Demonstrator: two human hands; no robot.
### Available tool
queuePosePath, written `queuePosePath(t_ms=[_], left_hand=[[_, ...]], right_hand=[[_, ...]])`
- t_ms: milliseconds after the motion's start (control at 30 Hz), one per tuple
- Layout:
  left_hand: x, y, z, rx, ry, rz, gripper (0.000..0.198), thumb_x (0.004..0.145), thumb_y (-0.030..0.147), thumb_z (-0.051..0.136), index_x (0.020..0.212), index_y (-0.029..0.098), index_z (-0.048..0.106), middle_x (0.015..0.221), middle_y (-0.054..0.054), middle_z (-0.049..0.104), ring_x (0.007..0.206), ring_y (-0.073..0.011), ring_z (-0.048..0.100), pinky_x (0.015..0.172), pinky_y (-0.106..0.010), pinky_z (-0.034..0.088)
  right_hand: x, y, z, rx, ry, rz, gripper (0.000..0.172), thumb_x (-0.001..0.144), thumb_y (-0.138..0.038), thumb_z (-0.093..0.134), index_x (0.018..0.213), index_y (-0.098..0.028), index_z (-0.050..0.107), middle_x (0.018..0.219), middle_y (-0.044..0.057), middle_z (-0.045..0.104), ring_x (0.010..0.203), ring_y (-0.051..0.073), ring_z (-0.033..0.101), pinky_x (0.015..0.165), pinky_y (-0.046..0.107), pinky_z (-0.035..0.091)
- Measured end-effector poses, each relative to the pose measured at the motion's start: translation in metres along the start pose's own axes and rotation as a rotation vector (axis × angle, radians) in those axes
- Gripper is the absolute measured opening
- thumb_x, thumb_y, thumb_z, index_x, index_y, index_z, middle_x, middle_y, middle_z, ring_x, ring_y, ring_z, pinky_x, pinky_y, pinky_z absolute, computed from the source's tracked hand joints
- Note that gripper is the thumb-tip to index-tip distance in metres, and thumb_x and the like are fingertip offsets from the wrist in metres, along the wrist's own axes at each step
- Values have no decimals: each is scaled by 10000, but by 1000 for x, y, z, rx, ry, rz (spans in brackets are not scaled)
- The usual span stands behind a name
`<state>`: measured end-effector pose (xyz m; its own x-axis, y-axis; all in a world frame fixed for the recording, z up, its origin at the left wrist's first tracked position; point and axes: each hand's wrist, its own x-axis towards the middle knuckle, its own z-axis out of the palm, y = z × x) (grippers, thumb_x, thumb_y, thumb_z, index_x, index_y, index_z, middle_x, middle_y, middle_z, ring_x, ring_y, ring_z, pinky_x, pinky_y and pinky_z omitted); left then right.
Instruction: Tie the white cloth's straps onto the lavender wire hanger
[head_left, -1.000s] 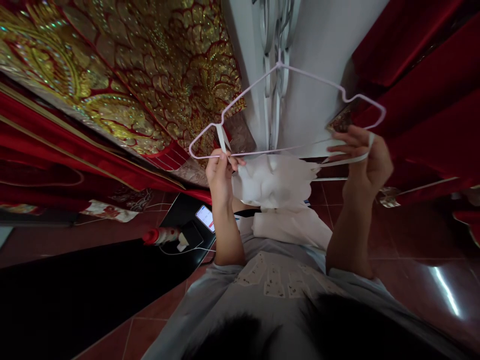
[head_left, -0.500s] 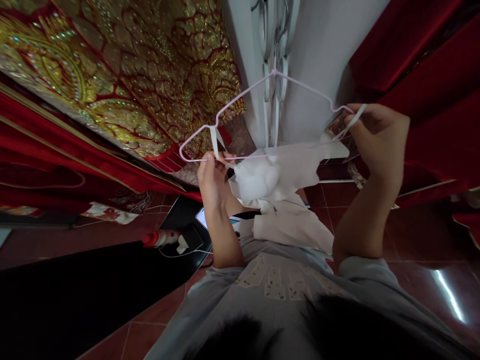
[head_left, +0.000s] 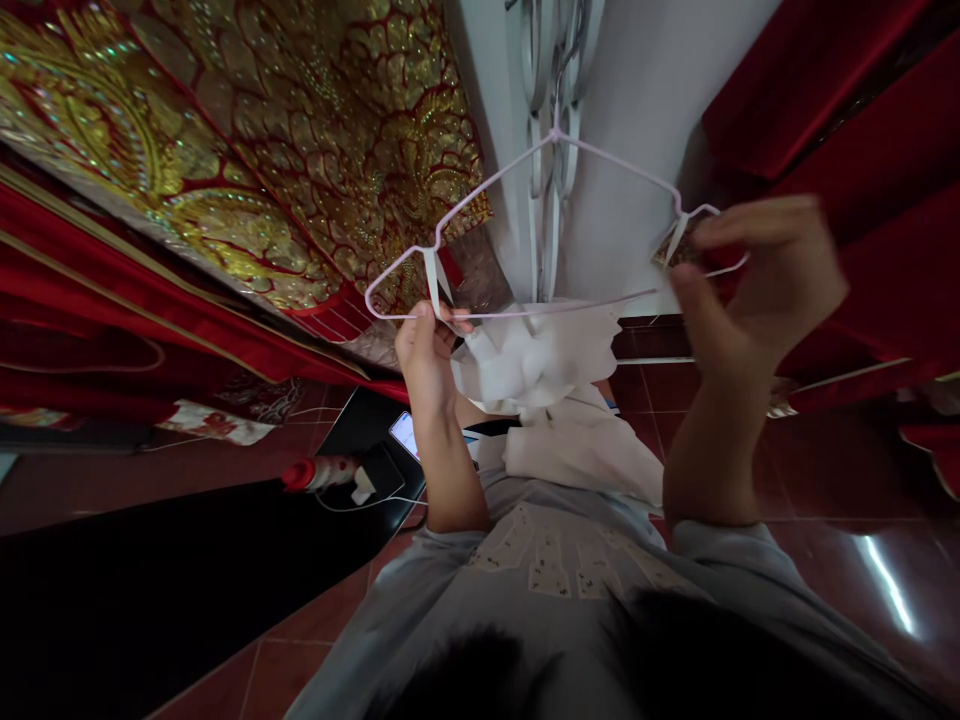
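Observation:
A pale pink clothes hanger point(head_left: 491, 180) hangs from white scrolled metalwork point(head_left: 538, 220). A white garment point(head_left: 517, 365) is slung from it by two thin straps. The left strap point(head_left: 432, 280) loops over the left notch, and the right strap point(head_left: 676, 238) sits in the right notch. My left hand point(head_left: 427, 350) is closed around the hanger's lower bar, near the left strap. Beside the hanger's right end is my right hand point(head_left: 761, 270), thumb and fingers apart and slightly blurred, with nothing seen between them. The garment's lower part drops toward my lap.
Gold-and-red sequined clothing point(head_left: 300, 150) hangs at the left, and dark red garments point(head_left: 847, 130) hang at the right. A black table point(head_left: 225, 560) at lower left bears a red-capped bottle point(head_left: 319, 473) and a phone point(head_left: 405, 435). Red tiles point(head_left: 810, 470) cover the floor.
The right strap has gone from my right fingers into the hanger's right notch. My right hand has let go and opened. The garment's right side has dropped inward; my left hand stays put.

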<state>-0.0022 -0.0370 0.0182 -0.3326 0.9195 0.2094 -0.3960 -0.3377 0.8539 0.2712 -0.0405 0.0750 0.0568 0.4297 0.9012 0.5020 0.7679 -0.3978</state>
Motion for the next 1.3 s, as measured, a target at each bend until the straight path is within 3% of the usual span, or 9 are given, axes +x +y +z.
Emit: queuePosePath(t_ms=[133, 200, 333, 467, 667, 933, 1133, 1200, 1300], left_hand=[[-1, 0, -1, 12, 16, 15, 383, 1003, 429, 716, 718, 191, 622, 700, -13, 697, 613, -124, 651, 665, -239, 536], [-1, -1, -3, 16, 3, 21, 382, 987, 449, 734, 725, 191, 631, 705, -11, 692, 626, -126, 653, 680, -244, 543], [-2, -6, -8, 37, -37, 40, 362, 946, 511, 766, 769, 203, 693, 761, -20, 715, 719, -141, 696, 773, -264, 568], [-2, -9, -15, 127, -49, 74, 344, 942, 566, 757, 898, 226, 782, 877, -41, 759, 827, -169, 721, 819, -288, 564], [-5, 5, -29, 435, -163, 86, 266, 941, 441, 771, 810, 211, 793, 865, -51, 765, 863, -173, 689, 847, -286, 544], [-16, 43, -24, 80, -131, -63, 343, 820, 495, 861, 716, 189, 748, 727, -67, 683, 714, -158, 673, 480, -194, 436], [-15, 56, -31, 63, -61, -51, 315, 831, 484, 846, 910, 182, 802, 665, -40, 587, 585, -132, 575, 375, -201, 338], [-16, 56, -32, 50, -73, -29, 395, 783, 541, 871, 993, 212, 812, 780, -68, 659, 676, -155, 630, 390, -211, 361], [-17, 55, -31, 35, -44, 19, 543, 760, 663, 844, 1111, 251, 805, 1213, -129, 738, 1030, -238, 717, 461, -223, 437]], right_hand=[[-27, -16, 19, 50, -528, 122, 240, 982, -355, 674, 1218, -321, 705, 1184, 40, 773, 1098, 257, 720, 950, 469, 566], [-39, -17, 28, 23, -606, 127, 282, 979, -370, 683, 1253, -309, 692, 1248, 45, 767, 1160, 263, 715, 993, 481, 544], [-51, -15, 34, 3, -519, 153, 257, 978, -340, 690, 1233, -311, 700, 1240, 43, 773, 1157, 251, 717, 1021, 475, 511], [-53, -15, 32, 5, -524, 167, 242, 978, -328, 687, 1219, -319, 704, 1259, 41, 772, 1174, 256, 715, 1034, 481, 497], [-54, -12, 34, -13, -536, 175, 216, 974, -325, 692, 1188, -305, 716, 1269, 47, 775, 1171, 261, 718, 1018, 483, 496], [-52, -20, 35, 83, -470, 190, 178, 982, -285, 674, 1142, -325, 739, 1246, 16, 794, 1156, 240, 738, 1033, 480, 524], [-52, -12, 31, 52, -454, 230, 149, 972, -310, 678, 1095, -329, 761, 1162, 20, 813, 1097, 248, 749, 1011, 494, 536], [-52, -11, 30, 62, -444, 234, 142, 974, -305, 674, 1081, -330, 763, 1158, 17, 815, 1093, 246, 751, 1016, 493, 532], [-52, -12, 30, 73, -464, 217, 140, 974, -307, 672, 1084, -327, 757, 1193, 19, 806, 1115, 250, 744, 1027, 498, 525]])
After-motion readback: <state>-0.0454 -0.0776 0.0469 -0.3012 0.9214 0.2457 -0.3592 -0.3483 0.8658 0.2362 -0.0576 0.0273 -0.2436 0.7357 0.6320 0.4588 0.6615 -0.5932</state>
